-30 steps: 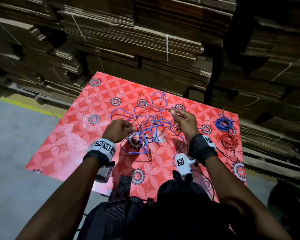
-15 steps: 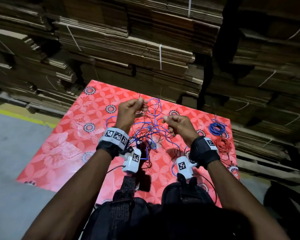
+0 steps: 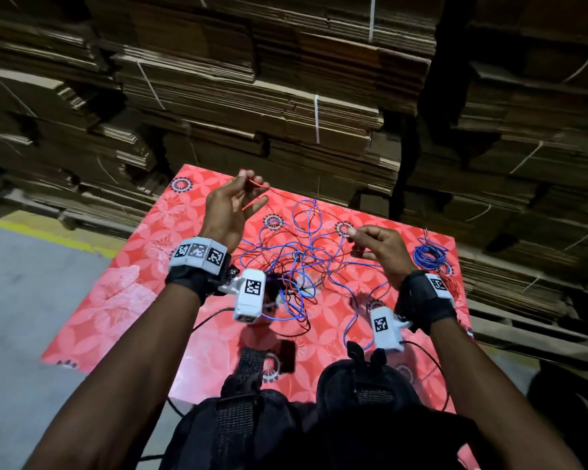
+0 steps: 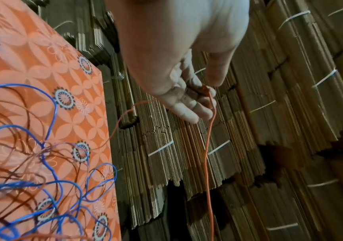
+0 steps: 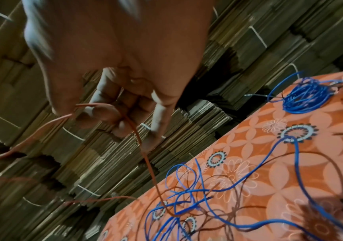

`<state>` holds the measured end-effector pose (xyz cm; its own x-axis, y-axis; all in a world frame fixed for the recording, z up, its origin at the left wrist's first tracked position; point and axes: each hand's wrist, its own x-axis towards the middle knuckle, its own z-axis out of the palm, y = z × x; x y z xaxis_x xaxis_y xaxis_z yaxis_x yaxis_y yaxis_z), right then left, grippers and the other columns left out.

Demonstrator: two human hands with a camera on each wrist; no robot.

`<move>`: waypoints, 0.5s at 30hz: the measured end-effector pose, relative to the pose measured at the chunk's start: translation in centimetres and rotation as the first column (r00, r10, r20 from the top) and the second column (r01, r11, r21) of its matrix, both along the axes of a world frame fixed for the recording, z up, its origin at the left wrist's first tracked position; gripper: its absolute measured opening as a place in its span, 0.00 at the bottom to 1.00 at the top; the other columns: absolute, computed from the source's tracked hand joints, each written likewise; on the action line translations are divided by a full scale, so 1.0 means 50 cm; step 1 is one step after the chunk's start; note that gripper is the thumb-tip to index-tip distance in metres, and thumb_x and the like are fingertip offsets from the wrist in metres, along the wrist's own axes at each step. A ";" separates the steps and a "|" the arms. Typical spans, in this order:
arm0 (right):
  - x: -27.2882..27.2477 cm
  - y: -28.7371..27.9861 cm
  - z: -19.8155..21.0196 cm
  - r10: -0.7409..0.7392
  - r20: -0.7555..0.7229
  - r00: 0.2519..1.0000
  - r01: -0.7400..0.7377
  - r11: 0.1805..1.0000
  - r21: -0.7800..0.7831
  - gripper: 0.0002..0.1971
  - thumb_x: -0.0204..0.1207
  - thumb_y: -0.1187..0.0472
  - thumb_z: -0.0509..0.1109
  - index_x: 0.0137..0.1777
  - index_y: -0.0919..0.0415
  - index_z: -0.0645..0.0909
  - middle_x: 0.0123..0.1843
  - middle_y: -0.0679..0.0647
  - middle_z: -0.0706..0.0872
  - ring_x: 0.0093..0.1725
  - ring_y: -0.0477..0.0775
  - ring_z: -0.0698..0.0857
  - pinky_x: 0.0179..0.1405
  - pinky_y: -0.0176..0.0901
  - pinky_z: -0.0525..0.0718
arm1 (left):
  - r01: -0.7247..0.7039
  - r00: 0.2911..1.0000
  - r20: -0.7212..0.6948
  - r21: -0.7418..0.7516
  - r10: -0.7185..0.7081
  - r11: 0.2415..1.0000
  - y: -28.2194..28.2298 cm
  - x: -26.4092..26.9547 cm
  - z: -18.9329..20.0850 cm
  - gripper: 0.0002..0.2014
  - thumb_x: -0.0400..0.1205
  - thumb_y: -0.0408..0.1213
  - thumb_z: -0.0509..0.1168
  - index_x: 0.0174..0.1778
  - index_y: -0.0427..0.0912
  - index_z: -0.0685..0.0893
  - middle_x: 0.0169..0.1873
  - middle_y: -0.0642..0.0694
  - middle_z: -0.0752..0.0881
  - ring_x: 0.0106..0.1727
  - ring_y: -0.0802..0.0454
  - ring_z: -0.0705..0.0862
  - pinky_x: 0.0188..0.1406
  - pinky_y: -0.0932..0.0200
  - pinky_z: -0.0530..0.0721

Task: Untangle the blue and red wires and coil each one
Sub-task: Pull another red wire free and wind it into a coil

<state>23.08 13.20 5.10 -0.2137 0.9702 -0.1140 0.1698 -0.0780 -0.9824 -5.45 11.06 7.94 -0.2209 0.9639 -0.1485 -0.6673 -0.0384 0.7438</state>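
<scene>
Red wire (image 3: 262, 186) spans between left hand (image 3: 230, 212), pinching one end up and away, and right hand (image 3: 375, 244), pinching it nearer the tangle (image 3: 296, 262) below.

Both hands raised, each pinching a wire

The left hand (image 3: 230, 205) is lifted higher, thumb and forefinger pinched, other fingers spread loosely. The right hand (image 3: 377, 247) sits lower, fingers curled, wrist cocked inward; both forearms reach forward.

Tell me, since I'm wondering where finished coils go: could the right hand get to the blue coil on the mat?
Probably yes. The blue coil lies in the open just beside the right hand, nothing between them, but that hand pinches a red wire and would have to let go first.
</scene>
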 end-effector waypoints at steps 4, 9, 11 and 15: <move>0.031 -0.003 -0.019 0.018 0.017 1.000 -0.017 0.997 -0.079 0.07 0.70 0.62 0.78 0.35 0.62 0.84 0.30 0.52 0.82 0.33 0.50 0.80 0.40 0.38 0.83 | -0.077 0.997 0.023 -0.086 0.080 0.993 0.013 -0.027 -0.003 0.07 0.88 0.37 0.56 0.50 0.45 0.79 0.29 0.53 0.84 0.35 0.55 0.87 0.41 0.59 0.87; 0.046 -0.031 -0.065 0.355 0.265 0.896 -0.269 0.911 -0.313 0.10 0.73 0.52 0.78 0.47 0.59 0.91 0.47 0.49 0.92 0.50 0.46 0.87 0.55 0.41 0.79 | -0.038 0.893 -0.450 -0.153 -0.036 0.987 0.009 -0.028 -0.012 0.13 0.88 0.32 0.53 0.52 0.41 0.84 0.20 0.51 0.76 0.19 0.57 0.70 0.21 0.66 0.74; 0.031 -0.031 -0.062 0.348 0.162 0.923 -0.285 0.905 -0.317 0.23 0.67 0.43 0.78 0.57 0.56 0.89 0.56 0.48 0.92 0.61 0.45 0.86 0.61 0.41 0.79 | 0.122 0.743 -0.642 -0.147 -0.189 0.982 0.002 -0.013 -0.003 0.14 0.88 0.31 0.55 0.50 0.42 0.86 0.19 0.53 0.74 0.18 0.58 0.67 0.19 0.69 0.68; -0.033 0.002 -0.028 0.140 0.128 0.982 -0.151 0.986 0.078 0.22 0.75 0.59 0.78 0.67 0.47 0.80 0.64 0.52 0.86 0.64 0.48 0.83 0.63 0.43 0.80 | 0.436 0.420 -0.825 -0.183 -0.379 0.881 -0.008 0.013 0.023 0.12 0.89 0.35 0.58 0.53 0.40 0.88 0.24 0.48 0.70 0.21 0.58 0.65 0.17 0.69 0.63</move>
